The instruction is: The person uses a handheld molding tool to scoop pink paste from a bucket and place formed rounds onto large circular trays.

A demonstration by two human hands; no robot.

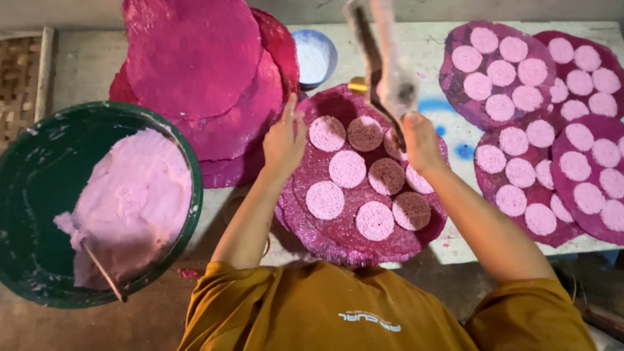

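Mustard-yellow shirt shoulders (325, 312) frame two hands working over a magenta mat of pink discs.

Left hand (284, 140) rests with fingers extended on the rim of the round magenta mat (312, 227), apparently steadying it. Right hand (419, 140) is closed around a paste-smeared tool (383, 58) raised above the mat. Nine pale pink discs (348, 168) lie between the hands, spaced apart so none merge. Left of the left hand: one green tub (39, 169) of pink paste and stacked bare mats (195, 65). Beyond the right hand, four filled mats (497, 71) cover the table (448, 247).
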